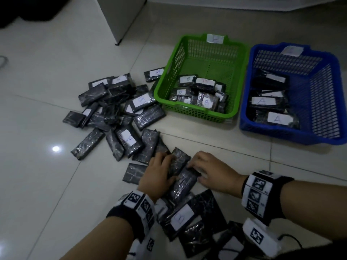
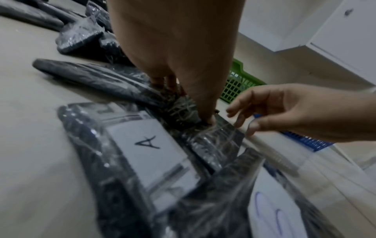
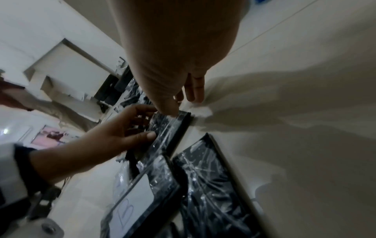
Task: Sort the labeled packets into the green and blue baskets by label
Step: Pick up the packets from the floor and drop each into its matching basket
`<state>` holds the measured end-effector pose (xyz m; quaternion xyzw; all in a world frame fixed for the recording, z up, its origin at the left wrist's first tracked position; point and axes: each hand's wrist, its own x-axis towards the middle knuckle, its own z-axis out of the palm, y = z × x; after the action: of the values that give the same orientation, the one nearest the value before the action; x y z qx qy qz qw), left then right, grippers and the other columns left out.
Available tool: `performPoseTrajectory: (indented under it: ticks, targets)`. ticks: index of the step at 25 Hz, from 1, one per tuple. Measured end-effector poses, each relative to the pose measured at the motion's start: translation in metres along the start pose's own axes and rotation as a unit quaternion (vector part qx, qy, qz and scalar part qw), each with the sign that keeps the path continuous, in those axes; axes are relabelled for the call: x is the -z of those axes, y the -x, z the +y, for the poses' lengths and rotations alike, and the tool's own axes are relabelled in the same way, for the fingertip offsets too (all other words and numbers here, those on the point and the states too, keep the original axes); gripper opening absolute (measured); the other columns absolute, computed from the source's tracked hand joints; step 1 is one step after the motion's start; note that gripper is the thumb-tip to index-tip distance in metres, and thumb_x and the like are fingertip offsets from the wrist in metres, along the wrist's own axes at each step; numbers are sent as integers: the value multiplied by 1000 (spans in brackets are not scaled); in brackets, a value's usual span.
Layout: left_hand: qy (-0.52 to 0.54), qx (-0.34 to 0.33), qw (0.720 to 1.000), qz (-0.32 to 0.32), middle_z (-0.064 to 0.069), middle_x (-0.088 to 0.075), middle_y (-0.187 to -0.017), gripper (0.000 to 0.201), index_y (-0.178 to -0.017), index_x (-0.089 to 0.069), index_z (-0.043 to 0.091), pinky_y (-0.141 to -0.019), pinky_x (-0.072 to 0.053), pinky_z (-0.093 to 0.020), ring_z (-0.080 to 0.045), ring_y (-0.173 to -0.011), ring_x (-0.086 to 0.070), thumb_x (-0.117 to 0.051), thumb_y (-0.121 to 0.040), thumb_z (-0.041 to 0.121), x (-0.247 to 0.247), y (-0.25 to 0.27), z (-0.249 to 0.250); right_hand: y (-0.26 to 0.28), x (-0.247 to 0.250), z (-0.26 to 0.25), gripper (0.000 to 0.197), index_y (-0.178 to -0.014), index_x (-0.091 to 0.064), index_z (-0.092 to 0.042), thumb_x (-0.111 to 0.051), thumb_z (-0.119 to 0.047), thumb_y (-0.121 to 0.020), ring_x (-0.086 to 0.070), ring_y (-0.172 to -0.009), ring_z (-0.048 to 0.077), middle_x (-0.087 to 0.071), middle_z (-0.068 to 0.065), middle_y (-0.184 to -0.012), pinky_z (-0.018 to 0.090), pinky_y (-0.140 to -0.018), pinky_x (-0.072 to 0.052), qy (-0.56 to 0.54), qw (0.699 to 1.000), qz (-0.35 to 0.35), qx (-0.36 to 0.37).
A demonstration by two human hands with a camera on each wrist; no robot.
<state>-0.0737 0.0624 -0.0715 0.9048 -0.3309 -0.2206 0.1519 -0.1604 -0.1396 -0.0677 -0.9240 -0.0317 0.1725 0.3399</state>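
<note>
On the floor just before me, my left hand and right hand both grip one dark wrapped packet; beyond lie loose packets, then the green basket and blue basket.

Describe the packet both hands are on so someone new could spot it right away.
Start at the green basket and come straight toward the camera to the two hands. The packet lies slantwise between them, dark side up, with no label showing, unlike the B-labelled packet just nearer.
</note>
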Motion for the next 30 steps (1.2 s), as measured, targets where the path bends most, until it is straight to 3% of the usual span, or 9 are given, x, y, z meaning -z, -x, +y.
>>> performPoseTrajectory:
  ticks: [5, 9, 15, 18, 20, 22, 24, 27, 30]
  targets:
    - [110, 57, 992, -1, -2, -57, -114, 69, -123, -48, 20, -84, -40, -24, -19, -105, -54, -81, -63, 28, 8, -16, -13, -1, 4, -6, 71, -140, -33, -25, -69, -29, -79, -36, -114, 25, -38, 3, -128, 39, -84, -43, 251, 962, -93, 52]
    - [131, 49, 990, 33, 1, -60, -91, 25, -91, -61, 16, -69, -36, -22, -16, -85, -58, -73, -73, 28, 15, -18, -7, -4, 2, -4, 69, -134, -41, -14, -71, -26, -73, -39, -123, 28, -35, 7, -143, 41, -88, -46, 281, 950, -97, 98]
    - [207, 48, 972, 99, 4, -58, -73, 21, -80, -48, 21, -57, -40, -27, -12, -66, -54, -67, -79, 28, 51, -25, 2, -14, 5, -13, 47, -129, -47, -10, -56, -16, -82, -51, -107, 31, -54, 13, -118, 39, -73, -48, 283, 941, -107, 150]
    - [305, 62, 944, 111, 4, -67, -81, 22, -86, -40, 28, -68, -49, -33, -20, -72, -62, -62, -83, 25, 66, -34, 4, -16, 24, -14, 28, -112, -58, -16, -52, -15, -84, -55, -100, 25, -61, 7, -106, 32, -76, -46, 124, 992, -35, 16]
    - [349, 67, 924, 140, 2, -69, -94, 22, -95, -38, 33, -80, -53, -39, -24, -84, -66, -57, -87, 24, 75, -45, 8, -16, 43, -13, 15, -100, -59, -17, -56, -11, -86, -61, -87, 22, -63, 5, -95, 28, -68, -47, -70, 991, 58, -100]
    - [418, 44, 893, 160, -1, -66, -101, 28, -109, -38, 32, -84, -53, -44, -21, -87, -69, -51, -89, 17, 84, -56, 17, -13, 62, -16, 15, -104, -56, -11, -54, -6, -90, -66, -70, 23, -65, 12, -88, 29, -57, -53, -315, 925, 131, -168]
    - [463, 11, 873, 156, -3, -63, -113, 47, -128, -38, 35, -83, -52, -39, -15, -91, -70, -49, -90, 10, 94, -66, 30, -9, 78, -21, 19, -112, -53, -6, -51, -3, -93, -68, -61, 26, -67, 19, -89, 31, -51, -55, -460, 851, 178, -181]
    - [490, -25, 860, 141, 8, -51, -138, 62, -141, -35, 39, -107, -40, -33, -10, -123, -51, -51, -91, 7, 102, -78, 49, -3, 95, -23, 22, -111, -55, -9, -45, 1, -93, -65, -57, 29, -65, 20, -88, 29, -47, -52, -477, 833, 220, -173]
    - [484, -21, 868, 109, 14, -43, -137, 63, -145, -28, 40, -107, -35, -42, -12, -125, -43, -56, -90, 25, 102, -91, 60, 3, 103, -18, 21, -97, -59, -15, -45, 0, -92, -61, -53, 25, -64, 15, -81, 26, -43, -47, -490, 807, 274, -185]
